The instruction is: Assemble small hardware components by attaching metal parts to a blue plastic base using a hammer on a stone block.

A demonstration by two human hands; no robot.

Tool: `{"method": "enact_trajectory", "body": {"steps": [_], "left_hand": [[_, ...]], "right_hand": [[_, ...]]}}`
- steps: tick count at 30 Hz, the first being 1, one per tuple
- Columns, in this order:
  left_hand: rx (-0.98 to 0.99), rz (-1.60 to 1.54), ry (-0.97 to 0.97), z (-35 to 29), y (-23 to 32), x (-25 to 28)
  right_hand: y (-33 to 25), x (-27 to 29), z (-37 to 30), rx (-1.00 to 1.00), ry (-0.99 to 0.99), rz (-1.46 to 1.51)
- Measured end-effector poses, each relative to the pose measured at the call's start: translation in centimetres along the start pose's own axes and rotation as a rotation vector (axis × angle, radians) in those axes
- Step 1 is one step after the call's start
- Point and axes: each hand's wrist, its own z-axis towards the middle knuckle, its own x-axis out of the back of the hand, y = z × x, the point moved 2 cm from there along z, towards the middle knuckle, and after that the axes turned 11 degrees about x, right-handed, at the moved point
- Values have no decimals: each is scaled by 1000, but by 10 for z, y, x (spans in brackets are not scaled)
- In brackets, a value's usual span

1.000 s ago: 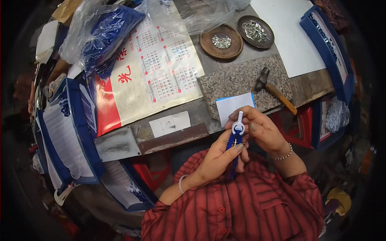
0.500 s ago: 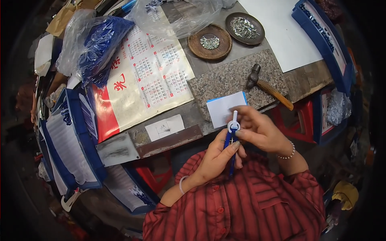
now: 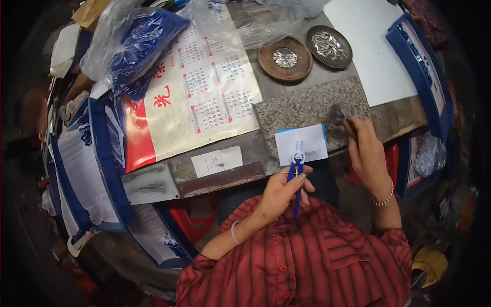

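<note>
My left hand [image 3: 280,193] pinches what looks like a drawing compass [image 3: 296,179], with blue legs and a white ring-shaped head with a ribbed stem. A small metal pin crosses its legs. The white head lies over a white paper pad [image 3: 310,139] with a blue edge at the front of the stone slab. To the right, my right hand [image 3: 369,158] is closed round the wooden handle of a hammer [image 3: 337,113]. The hammer's head is smeared by motion above the speckled stone slab [image 3: 291,105], and most of its handle is hidden by my fingers.
Two round dishes of small metal parts, one brown [image 3: 266,60] and one dark [image 3: 327,31], stand behind the slab. A printed calendar sheet [image 3: 174,138] covers the left of the table. Blue trays [image 3: 125,217] flank both sides; a plastic bag [image 3: 135,51] holds blue parts.
My right hand has left the compass, moved right and taken hold of the hammer by its handle. My left hand still holds the compass. The whole view has shifted slightly.
</note>
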Motion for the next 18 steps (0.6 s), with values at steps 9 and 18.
{"method": "enact_trajectory", "body": {"steps": [9, 18], "left_hand": [[-54, -83, -66, 5, -7, 4], [-59, -33, -57, 3, -7, 6]], "right_hand": [[-60, 12, -9, 241, -272, 435], [-69, 17, -8, 286, -237, 345]]}}
